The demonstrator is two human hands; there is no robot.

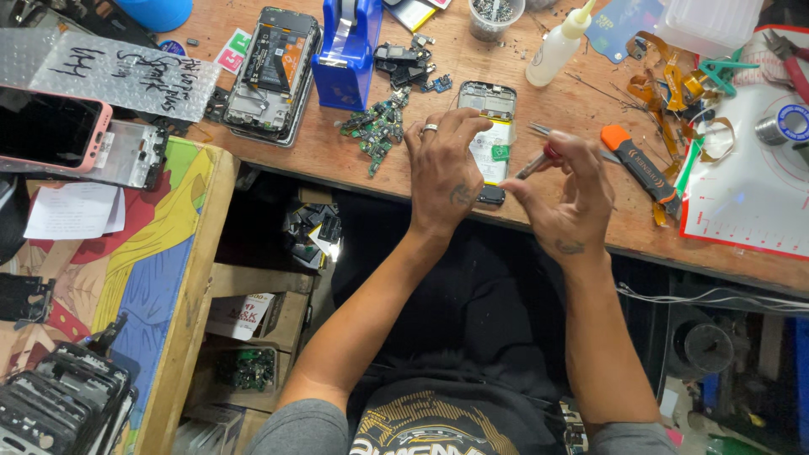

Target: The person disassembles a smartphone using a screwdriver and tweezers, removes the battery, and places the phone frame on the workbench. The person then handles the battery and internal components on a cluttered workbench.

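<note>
1. While pressed flat on the opened smartphone, left hand spread wide, fingers fanned over the phone's upper half; ring on one finger.
2. Right hand pinched narrow around a small screwdriver, red collar showing, tip aimed down-left at the phone's lower end.
3. Phone lying back-off near the front edge of the wooden workbench, between both hands, white and green internals exposed.
4. Just right of the right hand: orange-and-black utility knife, lying diagonal. Metal tweezers partly hidden behind the hand.
5. Left of the left hand: pile of small green circuit boards, near but not touching.
6. Further back: blue tape dispenser, second disassembled phone face-down with board exposed, white squeeze bottle tilted.
7. Right side: tangle of orange flex cables, white work mat with red border, solder spool on it.
8. Far left: pink-cased phone on a colourful side table; stack of dark phone frames at bottom left.
</note>
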